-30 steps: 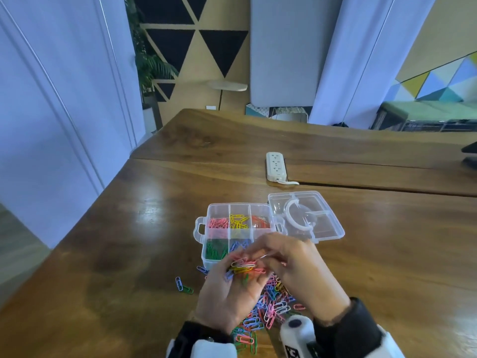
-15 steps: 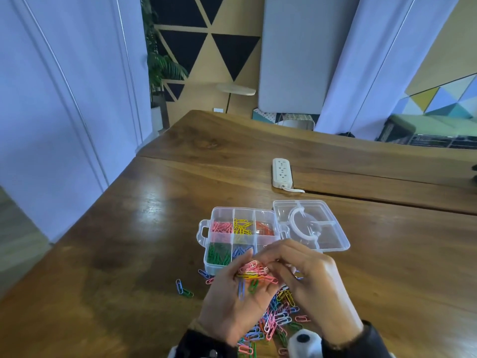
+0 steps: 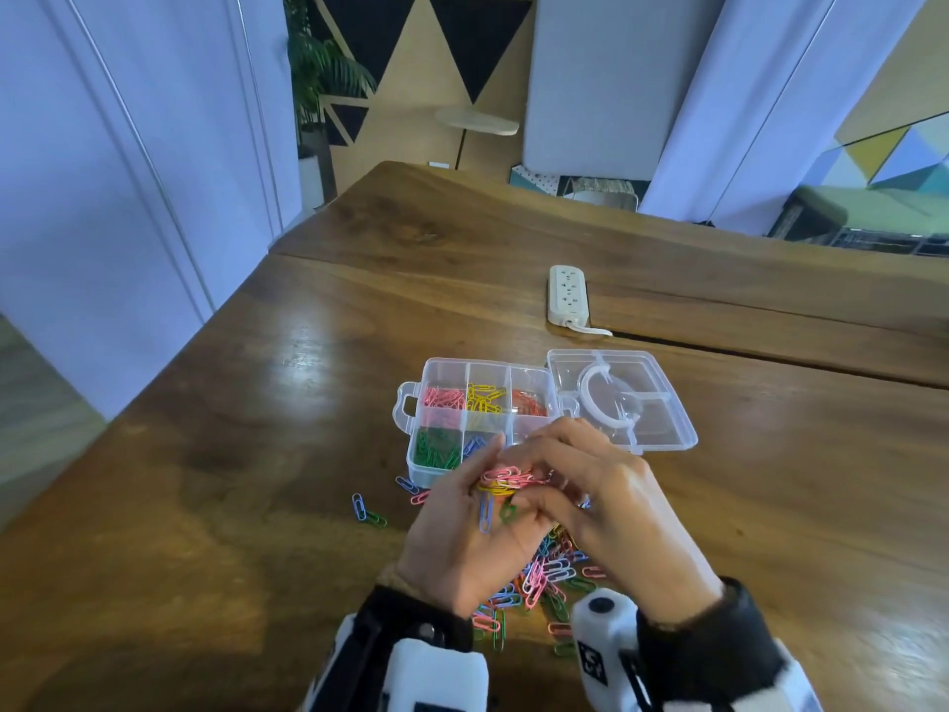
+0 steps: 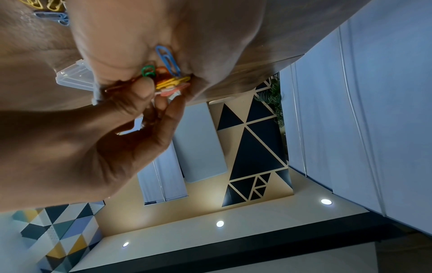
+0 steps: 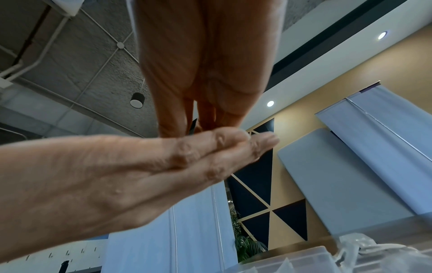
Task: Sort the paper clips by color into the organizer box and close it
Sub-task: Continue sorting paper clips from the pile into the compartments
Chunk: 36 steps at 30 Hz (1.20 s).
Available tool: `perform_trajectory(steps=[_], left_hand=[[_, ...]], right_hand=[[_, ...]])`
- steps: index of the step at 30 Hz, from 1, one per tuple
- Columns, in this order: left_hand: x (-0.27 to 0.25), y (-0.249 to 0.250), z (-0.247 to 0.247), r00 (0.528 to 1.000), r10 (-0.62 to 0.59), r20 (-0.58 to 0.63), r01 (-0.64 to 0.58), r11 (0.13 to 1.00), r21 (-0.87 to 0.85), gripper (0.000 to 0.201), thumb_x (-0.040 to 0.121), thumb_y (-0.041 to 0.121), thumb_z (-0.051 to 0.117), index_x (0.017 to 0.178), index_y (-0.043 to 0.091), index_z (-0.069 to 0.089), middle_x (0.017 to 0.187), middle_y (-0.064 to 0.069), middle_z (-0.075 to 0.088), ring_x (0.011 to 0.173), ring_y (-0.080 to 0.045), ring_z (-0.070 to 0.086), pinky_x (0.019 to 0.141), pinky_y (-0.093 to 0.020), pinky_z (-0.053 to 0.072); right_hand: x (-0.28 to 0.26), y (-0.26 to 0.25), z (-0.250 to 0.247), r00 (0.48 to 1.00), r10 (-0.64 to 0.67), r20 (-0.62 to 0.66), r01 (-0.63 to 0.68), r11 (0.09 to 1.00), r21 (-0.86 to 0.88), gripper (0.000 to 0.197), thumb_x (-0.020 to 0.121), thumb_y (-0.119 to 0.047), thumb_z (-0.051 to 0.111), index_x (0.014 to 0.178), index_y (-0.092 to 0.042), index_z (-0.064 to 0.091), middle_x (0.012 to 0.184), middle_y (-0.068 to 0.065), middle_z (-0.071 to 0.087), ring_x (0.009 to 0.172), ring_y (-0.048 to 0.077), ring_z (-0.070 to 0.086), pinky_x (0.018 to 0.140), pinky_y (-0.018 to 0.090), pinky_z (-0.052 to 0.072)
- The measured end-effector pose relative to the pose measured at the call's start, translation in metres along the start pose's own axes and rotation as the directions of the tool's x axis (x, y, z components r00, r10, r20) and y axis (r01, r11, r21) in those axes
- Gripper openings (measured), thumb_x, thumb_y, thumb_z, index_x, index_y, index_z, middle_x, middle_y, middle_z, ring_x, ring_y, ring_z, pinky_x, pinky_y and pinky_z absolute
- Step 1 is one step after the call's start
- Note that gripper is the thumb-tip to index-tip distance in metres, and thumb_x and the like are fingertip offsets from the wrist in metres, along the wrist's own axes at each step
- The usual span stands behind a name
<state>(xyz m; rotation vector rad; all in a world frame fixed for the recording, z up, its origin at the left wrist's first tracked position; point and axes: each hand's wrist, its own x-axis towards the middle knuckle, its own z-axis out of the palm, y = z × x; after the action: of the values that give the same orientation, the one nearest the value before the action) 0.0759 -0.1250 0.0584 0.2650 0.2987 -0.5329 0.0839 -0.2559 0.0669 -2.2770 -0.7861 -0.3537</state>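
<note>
The clear organizer box stands open, its lid laid flat to the right. It holds pink, yellow, red, green and blue clips in separate compartments. In front of it my left hand is palm up and cups a mixed bunch of paper clips. My right hand reaches into the bunch, thumb and fingertips pinched together on a clip. The bunch also shows close up in the left wrist view.
A pile of unsorted clips lies on the wooden table under my hands. Two stray clips lie left of it. A white power strip sits behind the box.
My hands have stayed together in front of the box. A blue and a green clip now lie loose in my left palm as the right fingers work through the bunch.
</note>
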Motion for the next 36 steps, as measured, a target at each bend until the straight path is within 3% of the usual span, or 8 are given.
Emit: perform_trajectory(steps=[7, 11, 14, 19, 23, 25, 28, 36], left_hand=[[0.000, -0.003, 0.001, 0.995, -0.081, 0.050, 0.084, 0.995, -0.063, 0.063, 0.097, 0.021, 0.049, 0.148, 0.001, 0.017, 0.067, -0.014, 0.054, 0.056, -0.024, 0.060, 0.046, -0.027, 0.048], [0.007, -0.004, -0.009, 0.996, -0.039, 0.077, 0.048, 0.993, -0.107, 0.066, 0.098, 0.024, 0.040, 0.148, -0.005, 0.008, 0.070, -0.011, 0.050, 0.057, -0.019, 0.055, 0.045, -0.027, 0.048], [0.007, -0.003, -0.008, 0.997, -0.006, 0.071, 0.011, 0.997, -0.070, 0.048, 0.095, 0.018, 0.042, 0.131, -0.013, 0.039, 0.085, -0.017, 0.054, 0.067, -0.024, 0.061, 0.055, -0.032, 0.056], [0.006, -0.003, -0.011, 0.998, 0.022, 0.061, -0.023, 1.000, 0.010, 0.040, 0.093, 0.016, 0.042, 0.096, -0.018, 0.064, 0.091, -0.023, 0.059, 0.100, -0.034, 0.057, 0.101, -0.047, 0.045], [0.007, -0.004, -0.009, 0.997, 0.058, 0.047, -0.061, 0.996, 0.064, 0.039, 0.096, 0.018, 0.040, 0.087, -0.010, 0.066, 0.078, -0.017, 0.058, 0.072, -0.024, 0.062, 0.070, -0.041, 0.058], [0.008, -0.003, -0.010, 0.997, 0.050, 0.063, -0.054, 0.996, 0.071, 0.048, 0.099, 0.026, 0.036, 0.101, -0.012, 0.065, 0.079, -0.016, 0.062, 0.067, -0.021, 0.062, 0.074, -0.032, 0.054], [0.007, 0.000, -0.011, 0.999, -0.001, 0.053, -0.010, 0.979, 0.204, 0.074, 0.100, 0.049, 0.022, 0.132, -0.013, 0.046, 0.128, -0.026, 0.057, 0.116, -0.030, 0.060, 0.109, -0.031, 0.037], [0.017, -0.004, -0.026, 0.996, 0.025, 0.082, -0.048, 0.956, 0.288, 0.069, 0.103, 0.046, 0.014, 0.145, -0.008, 0.023, 0.150, -0.024, 0.032, 0.140, -0.031, 0.031, 0.118, -0.039, 0.021]], right_hand=[[0.002, 0.001, -0.002, 0.998, 0.049, 0.049, -0.051, 0.998, 0.029, 0.015, 0.069, -0.009, 0.070, 0.078, -0.018, 0.064, 0.079, -0.010, 0.054, 0.080, 0.001, 0.048, 0.072, 0.005, 0.036], [0.001, -0.002, -0.002, 0.996, 0.075, 0.041, -0.077, 0.996, 0.047, 0.015, 0.069, -0.011, 0.069, 0.077, -0.022, 0.062, 0.081, -0.014, 0.054, 0.081, -0.001, 0.051, 0.072, 0.008, 0.039], [0.000, -0.005, -0.004, 0.993, 0.118, -0.016, -0.115, 0.984, 0.138, 0.013, 0.071, -0.013, 0.074, 0.073, -0.023, 0.064, 0.077, -0.014, 0.062, 0.073, 0.000, 0.056, 0.068, 0.007, 0.040], [0.001, -0.010, -0.012, 0.950, 0.258, -0.174, -0.207, 0.941, 0.267, 0.015, 0.074, -0.004, 0.073, 0.074, -0.018, 0.068, 0.069, -0.011, 0.069, 0.058, 0.006, 0.063, 0.057, 0.010, 0.047], [0.001, -0.016, -0.020, 0.982, 0.168, -0.084, -0.138, 0.950, 0.281, 0.020, 0.079, -0.010, 0.070, 0.093, -0.024, 0.069, 0.074, -0.016, 0.068, 0.064, 0.000, 0.062, 0.063, 0.008, 0.047], [-0.001, -0.018, -0.019, 0.999, 0.043, 0.023, -0.046, 0.983, 0.175, 0.019, 0.081, -0.017, 0.067, 0.097, -0.027, 0.068, 0.079, -0.016, 0.063, 0.071, -0.004, 0.058, 0.067, 0.007, 0.043], [-0.003, -0.021, -0.012, 0.989, -0.065, 0.134, 0.056, 0.996, 0.065, 0.013, 0.085, -0.022, 0.060, 0.094, -0.030, 0.066, 0.090, -0.016, 0.060, 0.085, 0.001, 0.058, 0.071, 0.022, 0.048], [-0.004, -0.019, 0.010, 0.957, -0.233, 0.174, 0.258, 0.956, -0.141, 0.009, 0.088, -0.011, 0.055, 0.088, -0.013, 0.063, 0.085, 0.006, 0.060, 0.081, 0.026, 0.059, 0.059, 0.040, 0.050]])
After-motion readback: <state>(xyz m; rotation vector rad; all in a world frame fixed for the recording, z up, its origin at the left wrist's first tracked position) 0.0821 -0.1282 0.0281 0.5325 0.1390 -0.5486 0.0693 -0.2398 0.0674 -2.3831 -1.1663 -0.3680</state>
